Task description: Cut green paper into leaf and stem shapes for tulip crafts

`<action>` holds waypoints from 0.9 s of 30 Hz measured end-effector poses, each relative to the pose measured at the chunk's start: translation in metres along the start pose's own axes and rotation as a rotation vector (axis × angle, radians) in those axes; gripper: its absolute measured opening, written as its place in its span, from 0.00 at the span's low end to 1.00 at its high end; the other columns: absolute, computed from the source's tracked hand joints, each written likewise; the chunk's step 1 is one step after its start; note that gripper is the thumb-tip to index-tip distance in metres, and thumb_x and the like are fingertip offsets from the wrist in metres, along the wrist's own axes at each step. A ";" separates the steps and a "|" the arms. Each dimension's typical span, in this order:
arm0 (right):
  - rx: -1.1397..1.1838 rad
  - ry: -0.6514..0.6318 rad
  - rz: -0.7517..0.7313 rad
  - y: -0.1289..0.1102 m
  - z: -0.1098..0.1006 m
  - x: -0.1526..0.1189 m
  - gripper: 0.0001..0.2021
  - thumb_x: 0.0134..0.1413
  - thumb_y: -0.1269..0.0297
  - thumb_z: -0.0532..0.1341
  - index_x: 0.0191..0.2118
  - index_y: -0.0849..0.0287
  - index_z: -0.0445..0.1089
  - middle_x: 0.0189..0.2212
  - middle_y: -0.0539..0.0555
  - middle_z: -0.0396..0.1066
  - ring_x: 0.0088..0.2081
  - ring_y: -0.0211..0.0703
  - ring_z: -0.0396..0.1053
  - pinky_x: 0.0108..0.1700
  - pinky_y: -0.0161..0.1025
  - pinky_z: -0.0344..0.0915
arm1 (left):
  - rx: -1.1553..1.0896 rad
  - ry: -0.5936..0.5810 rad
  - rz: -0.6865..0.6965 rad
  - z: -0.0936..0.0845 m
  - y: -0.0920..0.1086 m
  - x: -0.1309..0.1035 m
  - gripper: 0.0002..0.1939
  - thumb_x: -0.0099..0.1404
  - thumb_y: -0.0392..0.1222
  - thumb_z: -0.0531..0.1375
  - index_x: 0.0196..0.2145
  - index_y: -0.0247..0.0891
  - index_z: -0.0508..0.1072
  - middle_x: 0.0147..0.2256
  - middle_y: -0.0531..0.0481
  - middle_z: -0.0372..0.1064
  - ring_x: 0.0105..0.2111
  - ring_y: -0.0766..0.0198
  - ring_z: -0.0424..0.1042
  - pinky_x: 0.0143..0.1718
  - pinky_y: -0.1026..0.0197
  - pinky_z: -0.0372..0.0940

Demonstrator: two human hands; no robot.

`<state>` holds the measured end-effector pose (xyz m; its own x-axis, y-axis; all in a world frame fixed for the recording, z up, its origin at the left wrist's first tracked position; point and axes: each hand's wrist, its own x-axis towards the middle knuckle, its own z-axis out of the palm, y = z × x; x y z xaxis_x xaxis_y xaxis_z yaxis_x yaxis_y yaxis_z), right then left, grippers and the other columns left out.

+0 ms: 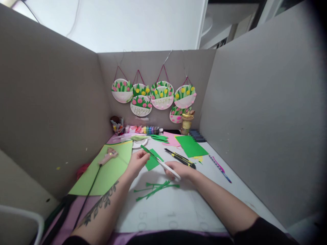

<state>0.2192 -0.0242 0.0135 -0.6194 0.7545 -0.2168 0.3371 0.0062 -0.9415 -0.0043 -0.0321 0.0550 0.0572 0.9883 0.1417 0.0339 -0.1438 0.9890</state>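
Note:
My left hand (139, 161) pinches a narrow strip of green paper (145, 148) that points up and away from me. White-handled scissors (168, 167) are gripped in my right hand (180, 170), their blades reaching toward the strip beside my left fingers. Whether the blades touch the paper I cannot tell. Just behind both hands lies a green paper rectangle (154, 160). Nearer to me, several cut green paper stems (155, 190) lie crossed in a loose pile on the white tabletop (163, 212).
A glue gun (108, 156) rests on light green paper (87, 180) at left, its cord running toward me. Craft knives (182, 159), green paper (191, 146) and a pen (224, 175) lie right. Paint bottles (150, 130) line the back, below hanging paper-plate flower baskets (162, 97). Grey partitions enclose the table.

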 end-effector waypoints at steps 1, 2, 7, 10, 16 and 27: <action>-0.011 -0.009 -0.010 0.000 0.000 0.000 0.06 0.38 0.69 0.58 0.28 0.59 0.61 0.20 0.45 0.61 0.21 0.32 0.59 0.23 0.29 0.57 | 0.005 0.009 0.003 -0.001 0.000 0.000 0.15 0.51 0.50 0.63 0.21 0.37 0.64 0.15 0.60 0.55 0.15 0.74 0.50 0.18 0.68 0.45; -0.024 -0.018 -0.021 0.000 -0.001 0.000 0.06 0.38 0.69 0.58 0.28 0.59 0.61 0.20 0.45 0.60 0.21 0.32 0.59 0.23 0.29 0.57 | 0.006 0.021 0.007 -0.001 0.000 0.001 0.15 0.51 0.50 0.63 0.21 0.37 0.65 0.15 0.59 0.55 0.15 0.74 0.50 0.18 0.68 0.45; -0.052 -0.009 -0.016 0.003 -0.001 0.002 0.06 0.37 0.70 0.58 0.27 0.59 0.60 0.19 0.44 0.59 0.20 0.31 0.58 0.22 0.28 0.56 | -0.002 0.079 0.025 -0.005 -0.003 0.005 0.13 0.53 0.48 0.62 0.22 0.37 0.64 0.14 0.60 0.55 0.15 0.74 0.50 0.18 0.68 0.44; -0.056 -0.006 0.005 0.003 0.001 0.002 0.06 0.36 0.70 0.58 0.26 0.59 0.60 0.19 0.44 0.60 0.20 0.31 0.58 0.22 0.28 0.56 | -0.019 0.084 0.018 -0.004 -0.005 0.005 0.13 0.53 0.47 0.61 0.21 0.37 0.63 0.14 0.60 0.53 0.15 0.74 0.49 0.18 0.68 0.43; -0.019 -0.018 0.032 0.003 0.004 0.002 0.07 0.37 0.70 0.58 0.29 0.58 0.61 0.19 0.43 0.59 0.19 0.31 0.58 0.20 0.28 0.56 | -0.038 0.076 -0.001 -0.002 -0.005 0.004 0.12 0.52 0.46 0.60 0.21 0.38 0.62 0.14 0.61 0.51 0.14 0.74 0.48 0.17 0.68 0.42; -0.077 -0.015 -0.009 0.003 0.003 0.002 0.06 0.41 0.68 0.58 0.29 0.58 0.61 0.19 0.44 0.60 0.20 0.32 0.58 0.21 0.29 0.56 | -0.023 0.080 0.017 0.001 -0.003 0.001 0.11 0.53 0.45 0.60 0.21 0.38 0.62 0.14 0.61 0.52 0.14 0.74 0.49 0.17 0.68 0.43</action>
<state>0.2168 -0.0245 0.0090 -0.6330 0.7442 -0.2132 0.3848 0.0635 -0.9208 -0.0037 -0.0309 0.0526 -0.0223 0.9868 0.1602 0.0104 -0.1600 0.9871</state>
